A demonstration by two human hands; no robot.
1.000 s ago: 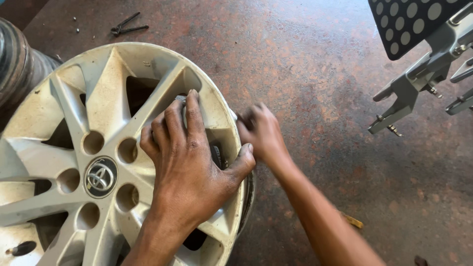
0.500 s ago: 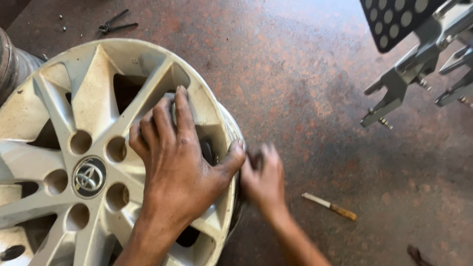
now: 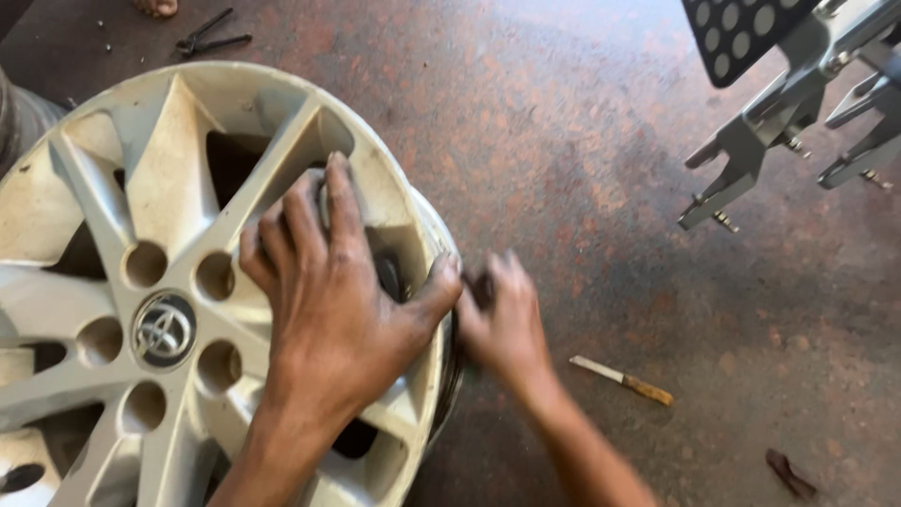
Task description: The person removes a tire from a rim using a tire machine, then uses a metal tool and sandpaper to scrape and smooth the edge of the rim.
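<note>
From the head camera, a silver multi-spoke alloy wheel rim (image 3: 141, 282) fills the left half of the view, its face turned up toward the camera, resting on a stained reddish-brown concrete floor (image 3: 582, 169). The left hand (image 3: 338, 291) lies flat over the rim's right side, fingers spread across a spoke and reaching into a dark opening between spokes, the thumb hooked over the outer edge. It presses on the rim rather than closing around anything.

The right hand (image 3: 502, 324) is just beside the rim's right edge, touching or nearly touching it close to the left thumb. It is blurred; its fingers look curled, and something dark seems to sit at the fingertips, but whether they pinch it cannot be told.

On the floor to the right of that hand lies a small knife with a pale blade and wooden handle (image 3: 621, 379), apart from both hands. A dark scrap (image 3: 790, 473) lies near the lower right corner. A grey metal clamp fixture with a black dotted plate (image 3: 798, 84) occupies the upper right. Dark pliers (image 3: 211, 36) rest at the top left, well away from the rim.
</note>
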